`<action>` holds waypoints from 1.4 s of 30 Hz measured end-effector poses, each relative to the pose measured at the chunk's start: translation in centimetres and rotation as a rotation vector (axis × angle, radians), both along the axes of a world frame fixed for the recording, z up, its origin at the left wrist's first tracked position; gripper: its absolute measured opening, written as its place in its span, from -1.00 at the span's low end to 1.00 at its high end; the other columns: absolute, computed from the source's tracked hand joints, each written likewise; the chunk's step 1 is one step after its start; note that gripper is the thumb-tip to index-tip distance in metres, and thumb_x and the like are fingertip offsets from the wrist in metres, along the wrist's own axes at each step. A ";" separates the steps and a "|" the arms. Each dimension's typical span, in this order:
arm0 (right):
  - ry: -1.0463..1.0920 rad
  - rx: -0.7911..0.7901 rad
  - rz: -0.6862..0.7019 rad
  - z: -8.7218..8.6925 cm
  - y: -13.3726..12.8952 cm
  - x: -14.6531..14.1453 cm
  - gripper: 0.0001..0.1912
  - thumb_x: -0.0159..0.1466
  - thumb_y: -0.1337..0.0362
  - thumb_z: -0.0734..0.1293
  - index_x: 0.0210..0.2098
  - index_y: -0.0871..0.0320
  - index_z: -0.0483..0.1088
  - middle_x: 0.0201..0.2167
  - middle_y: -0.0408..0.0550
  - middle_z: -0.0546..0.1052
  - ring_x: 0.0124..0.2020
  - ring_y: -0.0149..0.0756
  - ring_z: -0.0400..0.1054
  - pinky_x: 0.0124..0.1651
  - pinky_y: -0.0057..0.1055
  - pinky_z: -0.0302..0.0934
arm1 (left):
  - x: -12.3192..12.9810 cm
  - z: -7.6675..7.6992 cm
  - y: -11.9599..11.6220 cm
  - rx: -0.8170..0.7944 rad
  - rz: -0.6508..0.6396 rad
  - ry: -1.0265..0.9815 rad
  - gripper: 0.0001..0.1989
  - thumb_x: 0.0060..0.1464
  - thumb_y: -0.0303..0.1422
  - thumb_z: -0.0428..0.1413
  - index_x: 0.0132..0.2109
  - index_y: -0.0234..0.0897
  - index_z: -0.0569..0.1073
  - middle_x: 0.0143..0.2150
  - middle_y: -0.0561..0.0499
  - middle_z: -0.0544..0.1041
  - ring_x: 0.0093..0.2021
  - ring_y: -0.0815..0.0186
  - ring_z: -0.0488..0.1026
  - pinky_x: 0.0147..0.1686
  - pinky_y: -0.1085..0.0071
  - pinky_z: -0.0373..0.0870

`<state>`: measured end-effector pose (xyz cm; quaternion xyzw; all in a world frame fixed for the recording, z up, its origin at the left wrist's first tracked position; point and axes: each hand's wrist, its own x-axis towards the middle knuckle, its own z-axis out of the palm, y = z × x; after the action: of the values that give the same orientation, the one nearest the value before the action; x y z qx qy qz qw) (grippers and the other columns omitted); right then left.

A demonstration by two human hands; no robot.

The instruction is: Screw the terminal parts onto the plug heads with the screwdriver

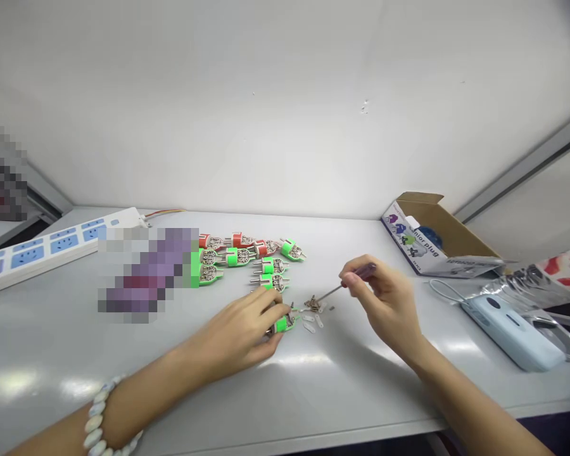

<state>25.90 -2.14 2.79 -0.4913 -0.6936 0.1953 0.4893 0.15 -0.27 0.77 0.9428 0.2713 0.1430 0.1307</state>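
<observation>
Green plastic plug (280, 325) is clamped in the left hand (253, 323), purple-handled metal screwdriver (367, 271) pinched in the right hand (388, 301).

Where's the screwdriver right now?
Head view, right of centre: the screwdriver is in the right hand, its tip at the small pile of brass-coloured parts, just right of the green plug in the left hand.

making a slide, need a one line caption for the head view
The left hand grips a green plug while the right hand points a screwdriver at small metal parts.
</observation>
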 end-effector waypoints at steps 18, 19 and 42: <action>0.165 -0.286 0.130 -0.8 0.0 -0.8 -0.72 0.37 0.09 0.40 -0.40 0.12 0.44 -0.55 -0.17 0.48 -0.52 -0.35 0.36 -0.45 -0.43 0.25 | 0.0 -0.5 0.1 0.050 -0.003 0.101 -0.78 0.27 -0.45 0.10 0.04 -0.22 0.46 -0.17 -0.03 0.44 -0.23 0.21 0.43 -0.28 0.39 0.37; 0.161 -0.286 0.131 -0.8 0.1 -0.8 -0.72 0.36 0.09 0.40 -0.40 0.12 0.44 -0.56 -0.17 0.47 -0.52 -0.34 0.36 -0.44 -0.42 0.25 | 0.1 -0.5 0.1 0.052 -0.006 0.102 -0.78 0.26 -0.46 0.11 0.04 -0.22 0.46 -0.18 -0.02 0.44 -0.24 0.21 0.42 -0.28 0.39 0.36; -0.239 -0.207 0.233 0.8 -0.3 0.4 -0.79 0.50 0.31 0.14 -0.22 0.06 0.35 -0.39 -0.14 0.52 -0.47 -0.36 0.34 -0.41 -0.43 0.19 | 0.3 -1.5 0.1 0.195 -0.033 0.107 -0.75 0.20 -0.61 0.03 -0.04 -0.27 0.42 -0.26 -0.01 0.39 -0.32 0.23 0.38 -0.39 0.39 0.33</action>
<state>26.30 -2.47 3.58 -0.4750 -0.7752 0.2614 0.3242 0.46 -0.22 -0.72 0.9617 0.2471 0.1159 0.0258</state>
